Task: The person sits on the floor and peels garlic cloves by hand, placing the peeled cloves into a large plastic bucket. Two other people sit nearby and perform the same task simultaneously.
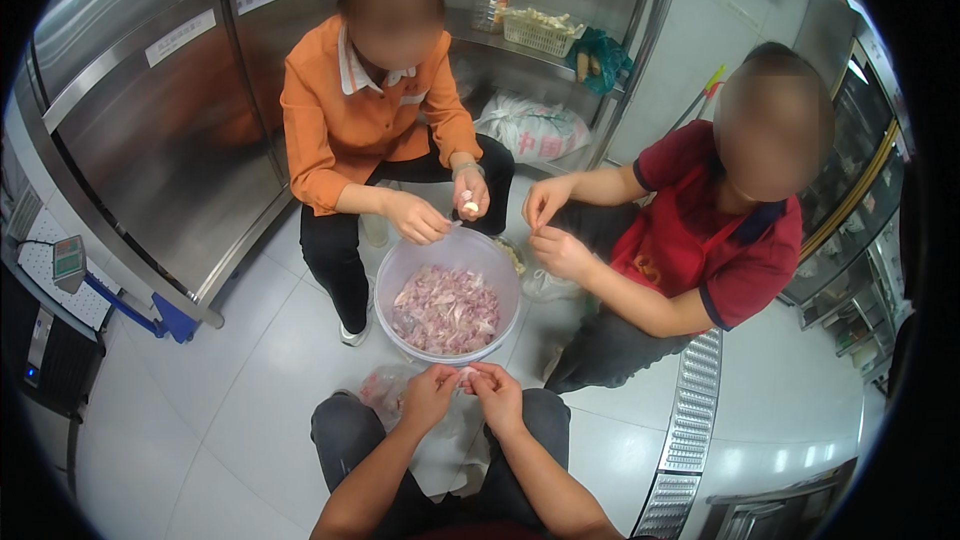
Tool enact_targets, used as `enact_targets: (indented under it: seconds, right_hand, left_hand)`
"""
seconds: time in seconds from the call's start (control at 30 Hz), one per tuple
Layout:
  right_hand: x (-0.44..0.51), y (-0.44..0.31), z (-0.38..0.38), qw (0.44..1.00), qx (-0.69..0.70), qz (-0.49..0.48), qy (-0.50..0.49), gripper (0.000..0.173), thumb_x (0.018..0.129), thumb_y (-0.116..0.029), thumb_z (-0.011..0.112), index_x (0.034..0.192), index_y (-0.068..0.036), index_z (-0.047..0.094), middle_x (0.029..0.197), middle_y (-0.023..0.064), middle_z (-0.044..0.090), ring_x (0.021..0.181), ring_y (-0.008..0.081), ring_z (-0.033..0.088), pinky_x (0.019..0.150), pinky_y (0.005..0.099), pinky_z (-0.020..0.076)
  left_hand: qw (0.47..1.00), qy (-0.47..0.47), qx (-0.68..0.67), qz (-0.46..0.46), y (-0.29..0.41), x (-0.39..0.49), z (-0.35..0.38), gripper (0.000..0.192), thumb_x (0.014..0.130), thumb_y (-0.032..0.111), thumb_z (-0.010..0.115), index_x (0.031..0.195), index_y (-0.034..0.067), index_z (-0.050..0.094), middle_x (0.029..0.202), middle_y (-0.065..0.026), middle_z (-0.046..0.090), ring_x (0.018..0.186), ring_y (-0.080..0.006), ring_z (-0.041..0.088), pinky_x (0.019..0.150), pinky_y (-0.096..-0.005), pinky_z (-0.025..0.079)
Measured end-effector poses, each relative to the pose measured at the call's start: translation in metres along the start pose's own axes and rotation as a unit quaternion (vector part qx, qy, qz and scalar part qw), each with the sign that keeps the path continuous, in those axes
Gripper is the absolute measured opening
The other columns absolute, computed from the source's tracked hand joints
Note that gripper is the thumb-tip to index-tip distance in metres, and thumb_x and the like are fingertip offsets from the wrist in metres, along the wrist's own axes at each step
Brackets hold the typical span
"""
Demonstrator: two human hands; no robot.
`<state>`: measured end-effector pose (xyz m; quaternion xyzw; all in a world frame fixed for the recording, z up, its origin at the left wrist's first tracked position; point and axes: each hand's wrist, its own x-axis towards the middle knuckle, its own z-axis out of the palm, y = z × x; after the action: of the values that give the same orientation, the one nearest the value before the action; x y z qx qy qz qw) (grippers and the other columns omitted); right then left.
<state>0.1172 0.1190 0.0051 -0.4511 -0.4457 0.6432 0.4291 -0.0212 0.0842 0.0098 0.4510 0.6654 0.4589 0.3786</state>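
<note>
My left hand point(430, 396) and my right hand point(495, 394) meet just below the near rim of a large plastic bucket point(512, 315). Fingertips of both pinch one small pale garlic clove point(466, 375). Pinkish-white garlic skins point(446, 309) lie in a heap inside the bucket. Under my hands, between my knees, is a clear plastic bag point(390, 390) with reddish contents, partly hidden by my left arm. Behind the bucket, a bowl of peeled cloves point(513, 255) shows in part.
Opposite sits a person in orange point(322, 120) holding garlic above the bucket. A person in red point(750, 255) sits at the right, both hands near the rim. Behind them stand a steel shelf point(517, 60) and steel cabinet point(172, 157). A floor drain grate point(694, 405) runs at the right.
</note>
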Motion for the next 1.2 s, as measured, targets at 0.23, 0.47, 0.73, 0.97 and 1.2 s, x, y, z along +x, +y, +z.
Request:
enact_targets:
  seconds: [0.23, 0.47, 0.73, 0.97, 1.2]
  right_hand:
    - [-0.005, -0.002, 0.003, 0.997, -0.067, -0.037, 0.009, 0.019, 0.090, -0.001, 0.063, 0.109, 0.002, 0.063, 0.090, 0.0073, 0.068, 0.077, 0.0095, 0.066, 0.072, 0.0232, 0.0543]
    - [-0.005, -0.008, 0.006, 0.989, -0.120, -0.077, 0.024, 0.017, 0.090, -0.004, 0.065, 0.106, 0.002, 0.062, 0.082, 0.0057, 0.068, 0.072, 0.0094, 0.063, 0.068, 0.0232, 0.0526]
    - [-0.004, -0.010, 0.002, 1.000, -0.017, -0.010, -0.013, 0.018, 0.093, -0.007, 0.062, 0.109, 0.001, 0.061, 0.092, 0.0081, 0.067, 0.079, 0.0121, 0.066, 0.068, 0.0250, 0.0553]
    - [-0.002, -0.011, -0.003, 0.995, 0.068, 0.065, -0.031, 0.019, 0.098, -0.012, 0.054, 0.112, 0.001, 0.058, 0.092, 0.0079, 0.065, 0.073, 0.0137, 0.063, 0.069, 0.0280, 0.0546]
    - [-0.003, -0.020, -0.010, 0.945, 0.259, 0.169, -0.107, 0.021, 0.100, -0.013, 0.049, 0.113, 0.001, 0.055, 0.095, 0.0094, 0.063, 0.081, 0.0161, 0.062, 0.079, 0.0319, 0.0536]
  left_hand:
    - [1.000, 0.024, 0.005, 0.012, -0.004, -0.006, 0.004, 0.014, 0.088, 0.013, 0.065, 0.092, 0.000, 0.065, 0.079, -0.0093, 0.070, 0.072, -0.0127, 0.066, 0.066, -0.0273, 0.052]
    - [1.000, 0.015, -0.007, -0.010, 0.002, -0.005, 0.003, 0.012, 0.085, 0.009, 0.066, 0.091, -0.001, 0.064, 0.078, -0.0094, 0.069, 0.070, -0.0124, 0.066, 0.065, -0.0261, 0.052]
    - [0.994, -0.017, -0.112, -0.004, -0.027, 0.003, 0.007, 0.009, 0.084, 0.006, 0.063, 0.091, 0.000, 0.063, 0.080, -0.0065, 0.067, 0.072, -0.0122, 0.065, 0.063, -0.0251, 0.052]
    - [0.948, -0.091, -0.286, -0.110, -0.009, -0.002, 0.001, 0.006, 0.090, 0.007, 0.059, 0.093, 0.001, 0.059, 0.077, -0.0036, 0.063, 0.058, -0.0058, 0.052, 0.048, -0.0209, 0.038]
    - [0.878, -0.139, -0.418, -0.187, 0.000, -0.004, -0.004, 0.005, 0.093, 0.008, 0.056, 0.093, 0.003, 0.057, 0.077, -0.0035, 0.060, 0.048, -0.0044, 0.041, 0.043, -0.0206, 0.030]
